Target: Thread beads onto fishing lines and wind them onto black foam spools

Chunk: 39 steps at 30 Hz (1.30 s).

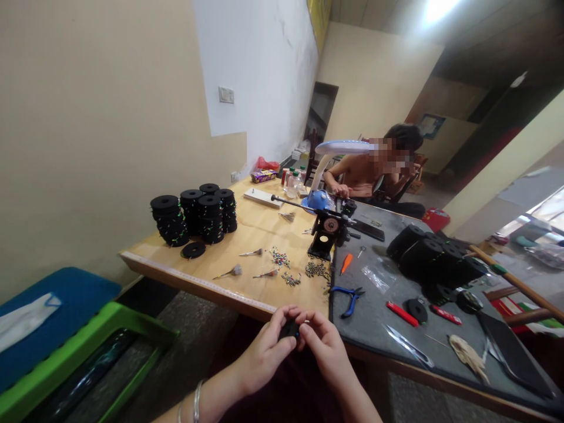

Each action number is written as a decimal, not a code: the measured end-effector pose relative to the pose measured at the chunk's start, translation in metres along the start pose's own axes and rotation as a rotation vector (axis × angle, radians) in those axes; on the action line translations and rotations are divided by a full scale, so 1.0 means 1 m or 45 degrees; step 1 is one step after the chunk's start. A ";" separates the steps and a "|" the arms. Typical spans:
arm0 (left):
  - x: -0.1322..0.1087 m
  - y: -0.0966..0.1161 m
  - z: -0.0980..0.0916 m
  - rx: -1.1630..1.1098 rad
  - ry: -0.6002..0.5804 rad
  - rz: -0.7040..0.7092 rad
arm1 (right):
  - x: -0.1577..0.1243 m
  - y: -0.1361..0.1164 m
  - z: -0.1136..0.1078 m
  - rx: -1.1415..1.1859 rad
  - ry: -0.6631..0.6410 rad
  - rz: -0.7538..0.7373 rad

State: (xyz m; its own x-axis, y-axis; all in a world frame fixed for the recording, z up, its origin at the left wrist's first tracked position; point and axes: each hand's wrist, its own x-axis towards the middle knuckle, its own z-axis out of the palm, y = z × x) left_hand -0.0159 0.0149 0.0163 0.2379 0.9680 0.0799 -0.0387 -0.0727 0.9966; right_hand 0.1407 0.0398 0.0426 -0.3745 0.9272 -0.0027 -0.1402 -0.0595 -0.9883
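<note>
The left hand (268, 348) and right hand (320, 339) share a grip on a small black disc (288, 331), left of the blue-handled pliers (352, 302).

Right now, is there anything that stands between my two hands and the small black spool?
Nothing visible does. The left hand holds the black spool directly, and the right hand has its fingers close at the spool's right edge; whether they touch it, I cannot tell.
</note>
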 end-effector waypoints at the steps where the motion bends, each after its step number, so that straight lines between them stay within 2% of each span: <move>1: 0.000 0.001 0.000 0.007 -0.004 0.011 | 0.000 -0.001 0.000 -0.004 -0.013 -0.001; 8: 0.000 0.006 -0.002 0.103 -0.012 0.019 | 0.002 -0.003 0.000 -0.013 -0.051 0.015; 15: -0.002 0.003 -0.004 0.147 0.009 -0.033 | 0.001 -0.006 0.003 0.019 -0.060 0.070; 21: -0.001 -0.005 -0.003 0.009 -0.007 -0.064 | -0.001 -0.002 0.007 0.142 -0.034 0.113; 29: 0.001 -0.003 0.001 -0.186 0.002 -0.123 | -0.006 0.012 0.012 -0.045 0.049 -0.109; 34: -0.001 0.010 0.005 -0.058 0.056 -0.067 | -0.009 0.020 0.010 -0.274 0.076 -0.230; 39: -0.003 0.020 0.009 0.100 0.057 0.015 | -0.012 0.017 0.006 -0.502 0.124 -0.340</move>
State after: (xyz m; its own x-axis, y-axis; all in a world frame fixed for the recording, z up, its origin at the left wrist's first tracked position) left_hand -0.0088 0.0084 0.0357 0.1943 0.9766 0.0925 0.0356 -0.1012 0.9942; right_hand 0.1368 0.0253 0.0266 -0.2827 0.9224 0.2634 0.1456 0.3126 -0.9387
